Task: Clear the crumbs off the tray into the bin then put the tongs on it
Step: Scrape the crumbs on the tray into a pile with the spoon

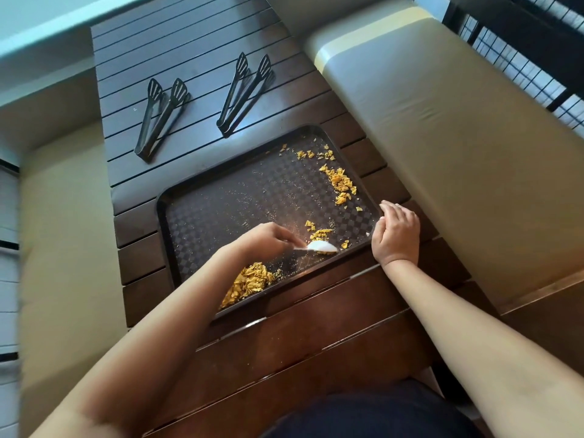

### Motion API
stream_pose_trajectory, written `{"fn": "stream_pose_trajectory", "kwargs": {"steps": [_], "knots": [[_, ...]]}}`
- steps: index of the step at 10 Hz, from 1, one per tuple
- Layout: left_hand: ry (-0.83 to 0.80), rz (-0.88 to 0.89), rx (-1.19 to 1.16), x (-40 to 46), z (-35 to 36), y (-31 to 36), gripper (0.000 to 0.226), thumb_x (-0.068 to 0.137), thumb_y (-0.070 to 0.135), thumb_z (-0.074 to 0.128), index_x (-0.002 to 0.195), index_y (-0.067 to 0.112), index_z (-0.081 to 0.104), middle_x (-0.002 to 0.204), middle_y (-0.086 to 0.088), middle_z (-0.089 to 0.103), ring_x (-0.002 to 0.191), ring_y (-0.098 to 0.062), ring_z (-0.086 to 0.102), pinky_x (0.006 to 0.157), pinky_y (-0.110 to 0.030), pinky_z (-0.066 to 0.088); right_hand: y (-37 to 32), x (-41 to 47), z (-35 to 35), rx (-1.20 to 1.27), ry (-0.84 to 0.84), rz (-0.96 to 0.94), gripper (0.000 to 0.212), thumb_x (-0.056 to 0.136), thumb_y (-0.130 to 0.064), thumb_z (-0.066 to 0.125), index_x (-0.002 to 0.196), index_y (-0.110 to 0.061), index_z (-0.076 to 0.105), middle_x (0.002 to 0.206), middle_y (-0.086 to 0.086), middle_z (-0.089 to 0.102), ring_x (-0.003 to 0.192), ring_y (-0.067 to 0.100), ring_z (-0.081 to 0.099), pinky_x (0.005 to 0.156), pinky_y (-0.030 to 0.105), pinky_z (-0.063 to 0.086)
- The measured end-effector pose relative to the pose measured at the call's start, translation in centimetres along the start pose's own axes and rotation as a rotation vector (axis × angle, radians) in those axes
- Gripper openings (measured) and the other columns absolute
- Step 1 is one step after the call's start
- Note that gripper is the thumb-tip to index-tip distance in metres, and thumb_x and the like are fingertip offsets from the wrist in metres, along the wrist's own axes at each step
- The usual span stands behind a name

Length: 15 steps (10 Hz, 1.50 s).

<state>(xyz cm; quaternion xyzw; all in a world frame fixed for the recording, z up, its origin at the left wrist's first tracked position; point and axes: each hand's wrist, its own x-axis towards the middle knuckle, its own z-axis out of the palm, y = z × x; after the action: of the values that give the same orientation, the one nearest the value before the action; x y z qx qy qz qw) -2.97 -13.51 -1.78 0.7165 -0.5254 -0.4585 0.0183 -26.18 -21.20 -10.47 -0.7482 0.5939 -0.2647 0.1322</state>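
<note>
A dark checkered tray lies on the slatted wooden table. Orange crumbs are strewn along its right side, and a bigger heap of crumbs sits at the near left corner. My left hand pinches the handle of a small white brush, whose head rests on crumbs near the tray's front edge. My right hand rests against the tray's right rim with relaxed fingers. Two black tongs lie beyond the tray: the left tongs and the right tongs. No bin is in view.
The dark slatted table runs away from me between beige cushioned benches, one on the right and one on the left. A black metal grille stands at the far right.
</note>
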Motion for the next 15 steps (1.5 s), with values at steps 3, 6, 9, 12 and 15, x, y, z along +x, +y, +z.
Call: {"fn": "stream_pose_trajectory", "kwargs": {"steps": [3,6,9,12,15], "knots": [[0.162,-0.008,-0.250,0.8,-1.0,-0.5,0.024,0.094,0.017,0.051,0.105,0.029,0.069,0.075,0.008,0.063,0.050,-0.008,0.036,0.049,-0.021,0.032,0.0,-0.1,0.0,-0.008,-0.008,-0.002,0.049,0.083,-0.023,0.029,0.108,0.001,0.064,0.111,0.016,0.066,0.102,0.037,0.058,0.091,0.047,0.043],[-0.021,-0.030,-0.096,0.9,-0.9,-0.5,0.028,0.093,0.014,0.051,0.104,0.031,0.070,0.113,0.004,0.065,0.100,-0.020,0.059,0.088,-0.031,0.045,0.1,0.0,0.0,-0.010,-0.007,-0.007,0.048,0.083,-0.022,0.030,0.108,0.000,0.064,0.111,0.015,0.066,0.101,0.037,0.058,0.091,0.045,0.042],[0.172,-0.080,-0.370,-0.1,-2.3,-2.0,0.026,0.095,0.011,0.049,0.108,0.025,0.067,0.081,0.002,0.061,0.055,-0.007,0.040,0.047,-0.014,0.035,0.1,0.0,0.0,-0.004,-0.005,-0.012,0.048,0.082,-0.022,0.030,0.106,0.001,0.065,0.110,0.016,0.066,0.100,0.037,0.059,0.090,0.046,0.043],[-0.080,-0.128,-0.311,-1.7,-0.8,-1.8,0.026,0.096,0.009,0.047,0.113,0.015,0.066,0.061,0.007,0.051,0.038,0.001,0.037,0.038,-0.010,0.031,0.1,0.1,0.0,0.003,-0.003,-0.008,0.048,0.082,-0.022,0.029,0.107,0.000,0.064,0.110,0.016,0.066,0.101,0.037,0.058,0.091,0.046,0.042],[0.124,-0.001,-0.259,0.4,0.6,1.4,0.025,0.096,0.017,0.049,0.108,0.027,0.068,0.071,0.007,0.060,0.047,-0.006,0.033,0.045,-0.018,0.028,0.1,0.0,0.0,-0.002,-0.004,-0.012,0.048,0.082,-0.022,0.030,0.105,0.001,0.065,0.109,0.017,0.066,0.100,0.037,0.059,0.090,0.045,0.043]]}}
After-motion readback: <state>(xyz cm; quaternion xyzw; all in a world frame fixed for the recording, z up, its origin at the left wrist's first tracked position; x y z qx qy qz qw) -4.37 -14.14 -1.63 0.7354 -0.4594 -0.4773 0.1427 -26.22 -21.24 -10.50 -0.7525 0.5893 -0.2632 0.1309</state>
